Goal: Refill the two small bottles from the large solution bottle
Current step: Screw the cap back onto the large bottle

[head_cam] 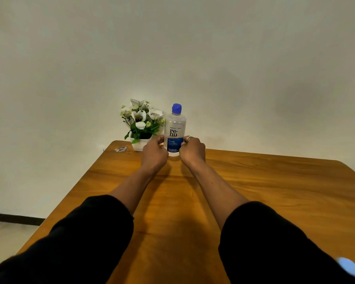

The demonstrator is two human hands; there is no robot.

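Note:
The large solution bottle (175, 130) stands upright at the far side of the wooden table (254, 181). It is clear, with a blue cap and a blue-and-white label. My left hand (154, 153) grips its lower left side with curled fingers. Opposite it, my right hand (192, 150), with a ring on one finger, grips the lower right side. Both arms are stretched forward in dark sleeves. No small bottle shows clearly; a blurred pale-blue object (347, 266) lies at the bottom right corner.
A white pot of artificial white flowers (140, 124) stands just left of the bottle, close to my left hand. A small crumpled wrapper (121, 149) lies at the table's far left corner. A plain wall rises behind the table.

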